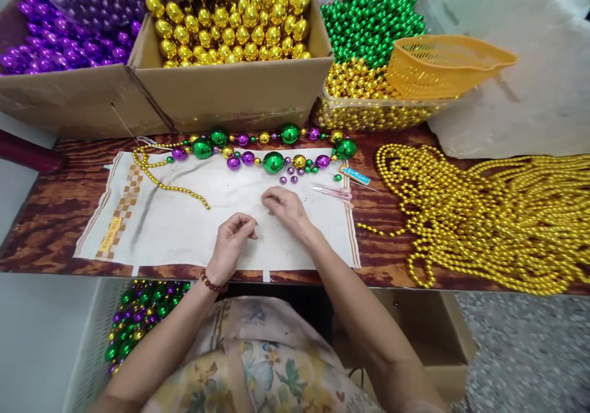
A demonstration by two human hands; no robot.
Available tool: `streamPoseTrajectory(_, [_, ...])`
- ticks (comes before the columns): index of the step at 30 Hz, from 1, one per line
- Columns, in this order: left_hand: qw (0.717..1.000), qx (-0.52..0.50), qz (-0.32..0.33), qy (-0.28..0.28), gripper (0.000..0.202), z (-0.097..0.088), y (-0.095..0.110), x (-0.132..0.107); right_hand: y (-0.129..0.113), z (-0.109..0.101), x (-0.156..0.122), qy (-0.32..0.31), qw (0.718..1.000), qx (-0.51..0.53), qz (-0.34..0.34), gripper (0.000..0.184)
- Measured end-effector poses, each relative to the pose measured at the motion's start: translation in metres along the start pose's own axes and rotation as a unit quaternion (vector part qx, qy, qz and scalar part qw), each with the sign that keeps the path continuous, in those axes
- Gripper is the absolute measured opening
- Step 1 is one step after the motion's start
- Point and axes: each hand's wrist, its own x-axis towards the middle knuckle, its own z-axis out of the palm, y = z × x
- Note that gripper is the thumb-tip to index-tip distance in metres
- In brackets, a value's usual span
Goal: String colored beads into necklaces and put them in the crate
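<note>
My left hand is closed in a pinch above a white towel. To its right and a little farther off, my right hand pinches too. Whatever the fingertips hold, if anything, is too fine to make out. Beyond the hands lies a bead strand of green, purple and gold beads. Several loose purple beads rest on the towel near my right hand. Pink-handled snips lie at the towel's right side. A short gold bead string trails over the towel's left half.
Cardboard boxes hold purple beads and gold beads. Behind right, a clear bin contains green and gold beads and an orange basket. Long gold bead strings cover the table's right. A blue-labelled item lies near the snips.
</note>
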Motion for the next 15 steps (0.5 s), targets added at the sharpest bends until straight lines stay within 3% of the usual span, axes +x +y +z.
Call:
streamPoseTrajectory(3, [1.000, -0.019, 0.006, -0.013, 0.025, 0.008, 0.009, 0.000, 0.016, -0.029, -0.063, 0.036, 0.997, 0.060, 0.031, 0.021])
streamPoseTrajectory(5, [0.999, -0.033, 0.013, -0.026, 0.024, 0.015, 0.015, -0.001, 0.037, -0.055, -0.128, 0.001, 0.994, 0.085, 0.069, 0.029])
streamPoseTrajectory(7, [0.998, -0.038, 0.018, -0.040, 0.022, 0.023, 0.019, -0.002, 0.058, -0.080, -0.190, -0.066, 0.987, 0.052, 0.137, 0.030])
streamPoseTrajectory(8, [0.998, -0.038, 0.019, -0.048, 0.022, 0.027, 0.020, -0.002, 0.064, -0.089, -0.214, -0.067, 0.982, 0.016, 0.174, 0.025])
streamPoseTrajectory(9, [0.998, -0.036, 0.022, -0.057, 0.022, 0.031, 0.021, -0.003, 0.067, -0.094, -0.231, -0.015, 0.978, -0.031, 0.207, 0.021])
streamPoseTrajectory(11, [0.997, -0.028, 0.034, -0.070, 0.023, 0.040, 0.022, -0.006, 0.057, -0.089, -0.238, 0.060, 0.976, -0.027, 0.207, 0.019])
streamPoseTrajectory(12, [0.996, -0.022, 0.042, -0.074, 0.023, 0.044, 0.023, -0.009, 0.046, -0.081, -0.228, 0.088, 0.980, 0.033, 0.173, 0.020])
streamPoseTrajectory(15, [0.995, 0.004, 0.068, -0.074, 0.022, 0.050, 0.026, -0.015, 0.003, -0.040, -0.169, 0.228, 0.945, 0.210, 0.107, 0.017])
